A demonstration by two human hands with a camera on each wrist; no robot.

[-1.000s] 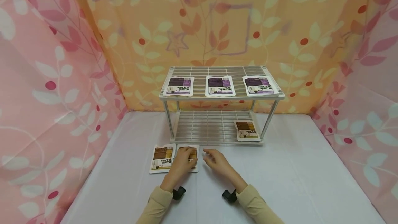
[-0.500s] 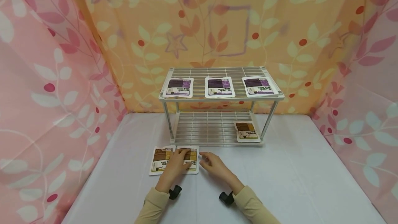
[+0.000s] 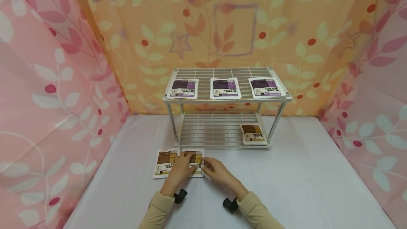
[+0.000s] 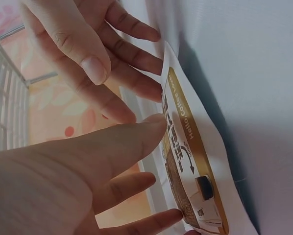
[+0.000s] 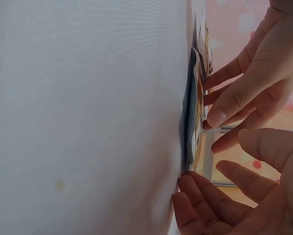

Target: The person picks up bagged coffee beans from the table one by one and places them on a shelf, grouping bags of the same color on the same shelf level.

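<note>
Two flat brown-and-white coffee pouches lie side by side on the table before the rack: a left pouch [image 3: 163, 163] and a right pouch [image 3: 198, 157]. My left hand [image 3: 180, 169] rests over the right pouch, fingers spread. Its thumb and some fingertips touch the printed face [image 4: 185, 156], where "Hello, Coffee Lover" is partly legible. Beside that pouch's right edge is my right hand [image 3: 220, 172], loosely bent. In the right wrist view, the right hand's fingertips touch or nearly touch the pouch's edge [image 5: 197, 122], and its thumb stands away from the pouch.
A white two-tier wire rack [image 3: 219, 130] stands behind the hands. Three purple pouches [image 3: 225, 88] lie along its top shelf. One brown pouch [image 3: 253, 133] sits at the lower shelf's right end. Patterned cloth walls [image 3: 152, 20] surround the white table [image 3: 302, 172].
My left hand has moved slightly left and its fingers have spread over the right pouch. My right hand has come left to that pouch's right edge. The pouches hold their places.
</note>
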